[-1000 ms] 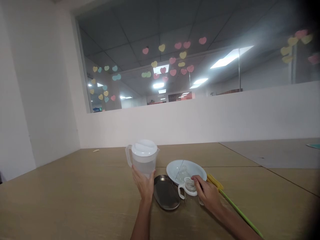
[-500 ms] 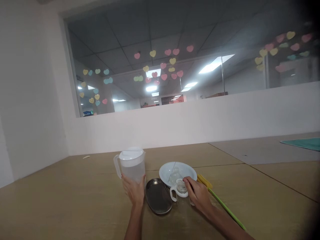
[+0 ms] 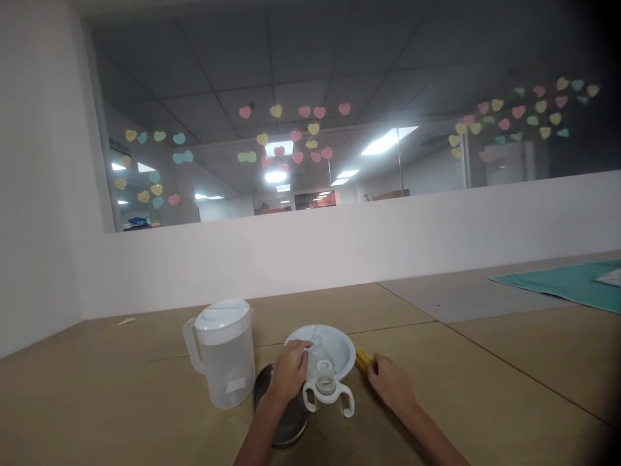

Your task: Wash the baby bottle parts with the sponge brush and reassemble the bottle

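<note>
A clear bottle with a white two-handled collar [image 3: 326, 387] stands in front of a white bowl [image 3: 344, 353]. My left hand [image 3: 290, 372] reaches over the dark metal tray [image 3: 291, 424] to the bowl's left side, its fingers bent near a clear piece [image 3: 319, 353] lying in the bowl; whether it grips anything is hidden. To the right of the bowl, my right hand [image 3: 392, 383] has its fingers closed on the yellow head of a brush [image 3: 361, 360]. The brush's green handle is hidden under that hand and arm.
A lidded, translucent pitcher [image 3: 227, 362] of clear liquid stands left of the tray. A teal cloth [image 3: 548, 283] lies at the far right. The white wall [image 3: 291, 252] rises behind the table, and a small pale scrap [image 3: 126, 321] lies at the back left.
My left hand has let go of the pitcher and moved right to the bowl. My right hand has left the bottle collar and moved to the yellow brush head. The view has shifted right.
</note>
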Tool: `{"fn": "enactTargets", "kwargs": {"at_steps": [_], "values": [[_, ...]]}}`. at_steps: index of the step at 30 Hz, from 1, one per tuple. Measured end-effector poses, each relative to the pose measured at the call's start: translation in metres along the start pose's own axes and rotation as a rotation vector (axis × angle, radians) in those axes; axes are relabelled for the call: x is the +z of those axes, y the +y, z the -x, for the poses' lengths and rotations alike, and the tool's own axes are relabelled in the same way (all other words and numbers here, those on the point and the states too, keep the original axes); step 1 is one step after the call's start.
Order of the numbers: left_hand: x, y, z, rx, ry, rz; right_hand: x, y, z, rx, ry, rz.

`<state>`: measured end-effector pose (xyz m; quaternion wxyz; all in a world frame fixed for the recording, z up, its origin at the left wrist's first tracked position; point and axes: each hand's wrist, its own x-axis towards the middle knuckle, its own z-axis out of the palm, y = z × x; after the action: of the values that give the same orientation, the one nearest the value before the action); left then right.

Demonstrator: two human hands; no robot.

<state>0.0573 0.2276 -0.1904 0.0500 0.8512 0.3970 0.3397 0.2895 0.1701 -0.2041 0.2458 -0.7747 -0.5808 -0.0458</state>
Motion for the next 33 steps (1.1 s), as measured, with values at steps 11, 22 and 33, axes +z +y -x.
{"fn": "enactTargets", "kwargs": {"at_steps": [11,22,33], "values": [[0.021,-0.007,-0.038,-0.213,-0.397,-0.044,0.012,-0.004,0.005,-0.092,-0.139,0.072],[0.015,-0.009,-0.048,-0.196,-0.339,0.002,0.025,0.002,-0.002,-0.09,-0.103,-0.033],[0.006,-0.02,-0.055,-0.204,-0.173,0.213,0.017,0.005,-0.009,0.001,0.074,-0.15]]}}
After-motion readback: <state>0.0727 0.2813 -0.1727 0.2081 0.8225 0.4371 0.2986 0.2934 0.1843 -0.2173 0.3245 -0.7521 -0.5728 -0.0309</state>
